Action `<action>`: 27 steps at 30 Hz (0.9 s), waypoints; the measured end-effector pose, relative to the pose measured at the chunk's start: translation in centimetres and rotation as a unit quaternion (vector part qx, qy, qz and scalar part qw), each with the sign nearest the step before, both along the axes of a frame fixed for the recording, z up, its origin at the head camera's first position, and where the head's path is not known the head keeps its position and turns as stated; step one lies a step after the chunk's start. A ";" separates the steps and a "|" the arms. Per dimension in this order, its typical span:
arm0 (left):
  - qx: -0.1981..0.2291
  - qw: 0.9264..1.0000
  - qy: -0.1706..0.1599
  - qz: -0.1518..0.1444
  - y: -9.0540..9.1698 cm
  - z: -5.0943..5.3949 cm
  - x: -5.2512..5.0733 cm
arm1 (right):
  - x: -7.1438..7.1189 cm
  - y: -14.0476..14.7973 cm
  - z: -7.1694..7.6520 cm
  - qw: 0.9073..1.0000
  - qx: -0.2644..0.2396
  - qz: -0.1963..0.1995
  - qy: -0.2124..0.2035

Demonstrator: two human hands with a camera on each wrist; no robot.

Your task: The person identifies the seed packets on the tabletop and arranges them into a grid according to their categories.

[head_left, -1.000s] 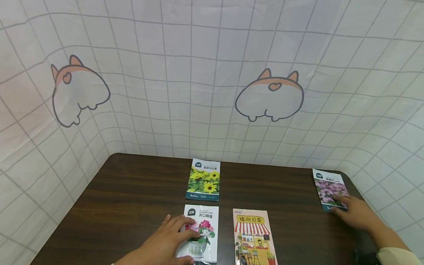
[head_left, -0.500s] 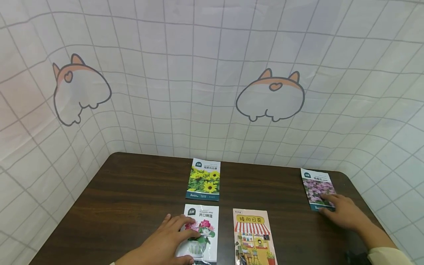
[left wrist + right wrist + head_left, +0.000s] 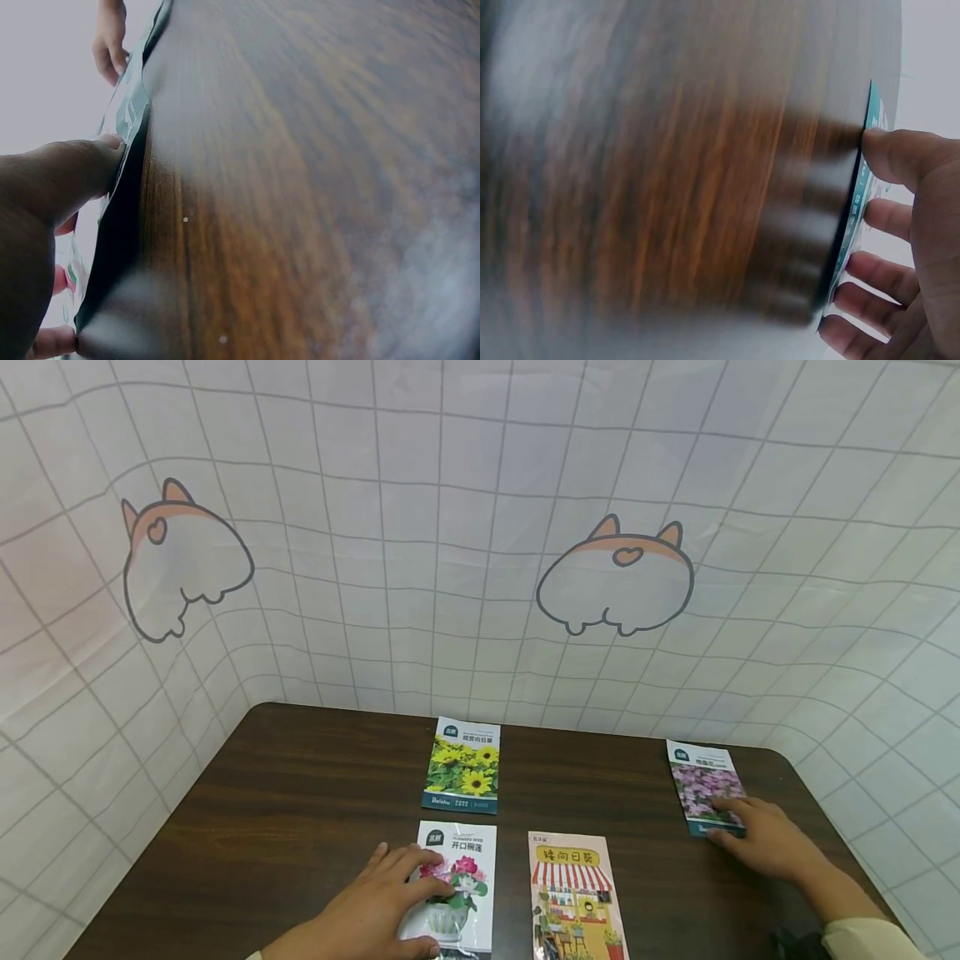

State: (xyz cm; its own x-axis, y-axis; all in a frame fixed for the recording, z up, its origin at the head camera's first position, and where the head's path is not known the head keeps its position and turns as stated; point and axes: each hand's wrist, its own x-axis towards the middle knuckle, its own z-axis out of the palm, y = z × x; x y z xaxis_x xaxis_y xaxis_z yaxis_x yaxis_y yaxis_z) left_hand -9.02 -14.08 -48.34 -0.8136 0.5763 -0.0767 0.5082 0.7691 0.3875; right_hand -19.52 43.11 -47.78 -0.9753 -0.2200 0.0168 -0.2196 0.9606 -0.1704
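My left hand rests on a white seed packet printed with pink flowers in a pot. In the left wrist view its thumb and fingertips touch the packet's face and edges. Far to the right, my right hand touches the lower part of a seed packet with purple flowers. The right wrist view has the thumb and spread fingers along this packet's teal bottom edge, which lies flat on the table.
A yellow-flower seed packet lies behind the white one. Right of the white packet is a peach packet with a shopfront picture. The dark wooden table ends at a white gridded curtain.
My right hand has slid the purple-flower packet to the left along the back of the table. The left hand and the other packets stay in place.
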 end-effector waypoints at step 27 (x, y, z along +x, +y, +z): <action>0.008 1.000 -0.007 0.002 -0.1 -0.1 -0.1 | 0.0 -4.9 0.4 0.999 -0.010 0.046 0.008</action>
